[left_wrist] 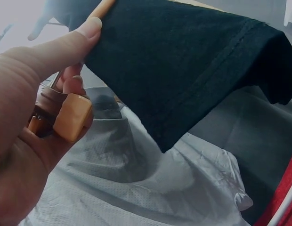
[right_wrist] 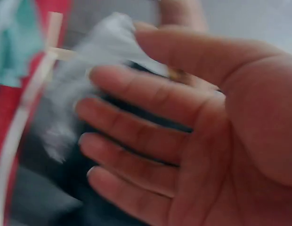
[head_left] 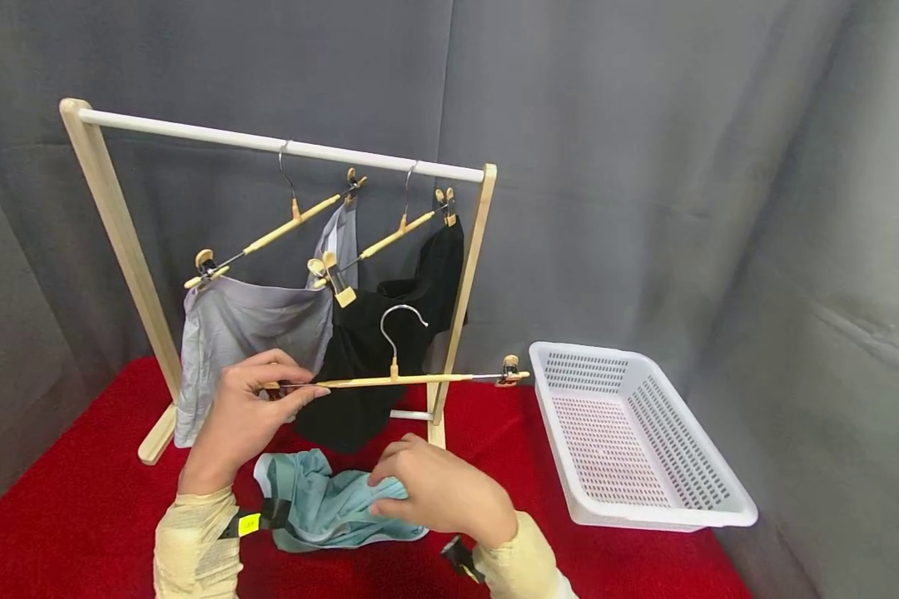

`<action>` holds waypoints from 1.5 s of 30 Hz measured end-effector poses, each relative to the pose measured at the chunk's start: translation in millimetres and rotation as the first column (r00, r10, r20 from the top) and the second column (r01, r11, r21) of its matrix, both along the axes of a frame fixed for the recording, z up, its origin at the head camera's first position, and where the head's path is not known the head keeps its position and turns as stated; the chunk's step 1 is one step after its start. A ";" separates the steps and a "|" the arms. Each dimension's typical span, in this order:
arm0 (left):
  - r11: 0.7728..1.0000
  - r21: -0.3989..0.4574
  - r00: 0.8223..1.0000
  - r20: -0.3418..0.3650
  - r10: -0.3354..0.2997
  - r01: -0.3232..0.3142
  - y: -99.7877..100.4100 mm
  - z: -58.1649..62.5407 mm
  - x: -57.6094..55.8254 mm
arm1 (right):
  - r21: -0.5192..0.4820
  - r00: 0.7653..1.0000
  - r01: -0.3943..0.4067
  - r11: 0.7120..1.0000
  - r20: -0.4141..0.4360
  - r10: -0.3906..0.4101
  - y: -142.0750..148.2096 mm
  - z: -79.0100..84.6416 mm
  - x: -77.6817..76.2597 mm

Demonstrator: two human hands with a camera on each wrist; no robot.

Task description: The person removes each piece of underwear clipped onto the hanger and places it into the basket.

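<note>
Pinching the hanger (head_left: 427, 379) near its nine-o'clock end, the left hand (head_left: 243, 416) holds it before the black garment (head_left: 360, 416). The right hand (head_left: 445, 491), fingers loosely extended, holding nothing, is at the hanger's five o'clock; teal cloth (head_left: 322, 499) lies toward seven, basket (head_left: 607, 453) toward three.

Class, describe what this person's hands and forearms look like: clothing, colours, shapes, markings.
The left hand and right hand wear no gloves. The left sleeve and right sleeve are cream and crinkled. A black device at the left wrist bears a yellow label, its print too small to read; a dark device sits at the right wrist.
</note>
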State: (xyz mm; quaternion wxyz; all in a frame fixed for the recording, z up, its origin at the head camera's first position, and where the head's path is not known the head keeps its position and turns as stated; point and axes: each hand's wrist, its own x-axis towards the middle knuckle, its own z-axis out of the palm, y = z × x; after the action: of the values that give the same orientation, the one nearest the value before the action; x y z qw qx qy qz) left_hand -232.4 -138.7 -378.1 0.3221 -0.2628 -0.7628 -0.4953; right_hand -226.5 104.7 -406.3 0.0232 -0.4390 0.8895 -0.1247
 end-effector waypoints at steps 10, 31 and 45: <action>1.000 0.000 1.000 0.009 0.004 -0.004 0.8 0.1 1.8 | 0.287 0.981 0.105 0.952 0.127 -0.146 -41.2 -73.5 -29.3; 1.000 -0.023 1.000 -0.025 0.017 -0.018 0.9 -3.0 -1.0 | 0.096 0.995 -0.048 0.994 0.087 0.039 -37.3 -108.1 -56.4; 1.000 -0.017 0.999 -0.023 0.022 -0.023 -0.3 -4.2 -1.6 | -0.219 0.994 -0.019 0.976 0.102 0.042 -7.6 -72.3 -72.5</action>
State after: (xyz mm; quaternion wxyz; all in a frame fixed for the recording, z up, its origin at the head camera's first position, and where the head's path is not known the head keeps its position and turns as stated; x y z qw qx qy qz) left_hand -233.9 -138.9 -382.2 0.3341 -0.2625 -0.7663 -0.4820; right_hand -299.0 97.1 -478.7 0.0243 -0.4453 0.8611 -0.2440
